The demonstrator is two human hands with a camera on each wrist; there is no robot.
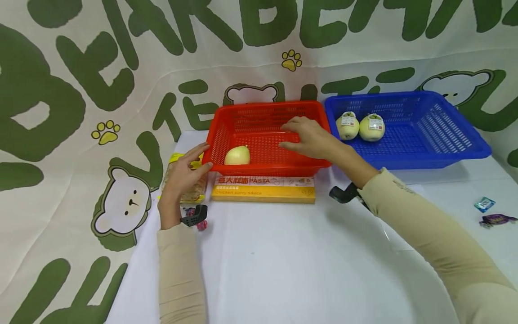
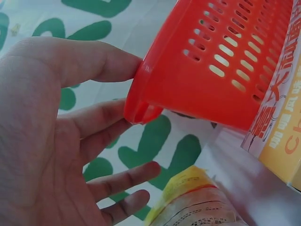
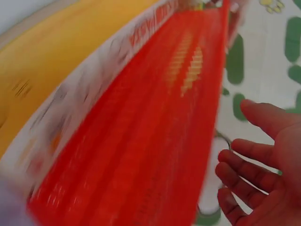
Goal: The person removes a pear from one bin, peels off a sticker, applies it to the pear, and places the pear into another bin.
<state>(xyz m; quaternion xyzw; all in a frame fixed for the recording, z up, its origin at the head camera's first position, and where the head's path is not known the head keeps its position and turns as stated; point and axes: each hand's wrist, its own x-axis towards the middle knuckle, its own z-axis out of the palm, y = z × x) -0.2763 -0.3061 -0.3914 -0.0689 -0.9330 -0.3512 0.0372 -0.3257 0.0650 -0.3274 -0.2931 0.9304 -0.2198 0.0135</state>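
Note:
A red basket (image 1: 267,170) stands at the back middle, with one pale yellow pear (image 1: 237,155) in its left front part. My left hand (image 1: 184,173) is at the basket's left front corner; in the left wrist view, its thumb and forefinger pinch the rim (image 2: 136,89) while the other fingers spread away. Above the basket's right part, my right hand (image 1: 309,137) hovers with loosely bent fingers and holds nothing. The right wrist view shows these fingers (image 3: 244,174) apart from the blurred basket wall.
A blue basket (image 1: 408,163) with two labelled pears (image 1: 371,128) adjoins on the right. In front of the red basket lies a yellow pasta box (image 1: 263,193). A clear-and-yellow packet (image 1: 194,191) lies beneath my left hand. Small wrapped candies (image 1: 497,220) lie far right.

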